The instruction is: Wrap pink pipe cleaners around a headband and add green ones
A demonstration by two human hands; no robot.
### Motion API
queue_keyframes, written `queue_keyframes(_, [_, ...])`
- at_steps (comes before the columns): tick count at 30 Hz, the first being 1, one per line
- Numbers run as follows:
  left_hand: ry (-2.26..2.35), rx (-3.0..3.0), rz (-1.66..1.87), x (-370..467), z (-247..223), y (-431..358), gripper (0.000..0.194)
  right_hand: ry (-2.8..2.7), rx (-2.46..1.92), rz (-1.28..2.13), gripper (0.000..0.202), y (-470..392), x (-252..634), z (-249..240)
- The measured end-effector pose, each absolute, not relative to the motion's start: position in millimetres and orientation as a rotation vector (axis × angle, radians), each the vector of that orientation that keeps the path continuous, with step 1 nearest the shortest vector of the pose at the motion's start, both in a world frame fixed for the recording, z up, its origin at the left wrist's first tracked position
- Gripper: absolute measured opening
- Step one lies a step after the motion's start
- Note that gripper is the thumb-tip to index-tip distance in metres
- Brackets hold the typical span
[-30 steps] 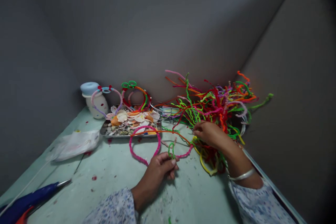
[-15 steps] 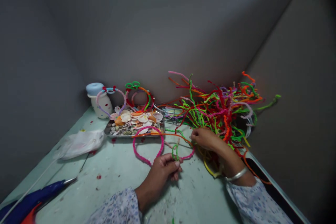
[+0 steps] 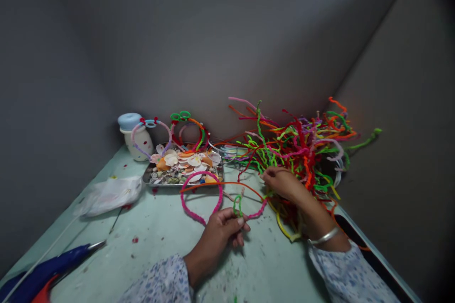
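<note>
My left hand (image 3: 229, 227) is closed, thumb and fingers pinching a green pipe cleaner (image 3: 237, 204) bent into small loops. A pink pipe-cleaner-wrapped headband (image 3: 184, 201) curves up behind that hand, and a further pink length (image 3: 258, 213) comes out to the right of its fingers. An orange pipe cleaner (image 3: 234, 183) arches across behind them. At the left edge of the tangled pipe cleaner pile (image 3: 295, 147), my right hand (image 3: 279, 181) has its fingers pressed together; what they hold, if anything, is hidden.
Behind the pink headband stands a metal tray (image 3: 147, 181) of seashells, with finished headbands (image 3: 152, 124) propped on it. A blue-lidded jar (image 3: 137, 139) is at the back left. A plastic bag (image 3: 110, 194) and a blue glue gun (image 3: 53, 265) lie on the left.
My right hand has shifted slightly up and right. A green strand that lay near its fingers no longer shows there. My left hand keeps its pinch, almost in place.
</note>
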State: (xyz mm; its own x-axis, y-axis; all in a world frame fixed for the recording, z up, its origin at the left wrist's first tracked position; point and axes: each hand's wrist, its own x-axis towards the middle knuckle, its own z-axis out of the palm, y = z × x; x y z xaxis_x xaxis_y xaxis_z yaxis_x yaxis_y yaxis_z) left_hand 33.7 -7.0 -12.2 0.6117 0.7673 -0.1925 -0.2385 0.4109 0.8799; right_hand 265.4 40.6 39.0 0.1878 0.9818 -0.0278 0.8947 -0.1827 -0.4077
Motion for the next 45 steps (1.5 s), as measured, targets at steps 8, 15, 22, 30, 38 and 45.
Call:
queue_keyframes(8, [0.684, 0.945, 0.687, 34.0, -12.1, -7.3, 0.025, -1.776, -2.219, 0.364, 0.021, 21.1, 291.0, 74.2])
queue_keyframes(15, [0.660, 0.904, 0.712, 35.0, -14.4, -6.7, 0.025, -1.830, -2.608, 0.117, 0.018, -4.5, 291.7, 103.3])
queue_keyframes(22, [0.632, 0.894, 0.717, 35.1, -15.5, -6.6, 0.022, -1.866, -2.559, 0.067, 0.016, -15.0, 290.1, 106.5])
queue_keyframes(30, [0.647, 0.983, 0.655, 33.0, -10.4, -9.4, 0.027, -2.183, -2.035, 0.483, 0.024, 4.1, 242.3, 73.4])
queue_keyframes(38, [0.632, 1.005, 0.638, 33.1, -9.0, -10.0, 0.032, -2.375, -1.819, 0.583, 0.055, 3.8, 213.7, 37.5])
queue_keyframes(45, [0.648, 1.009, 0.639, 32.3, -7.9, -10.1, 0.034, -2.175, -1.979, 0.326, 0.020, 41.1, 219.9, 16.4])
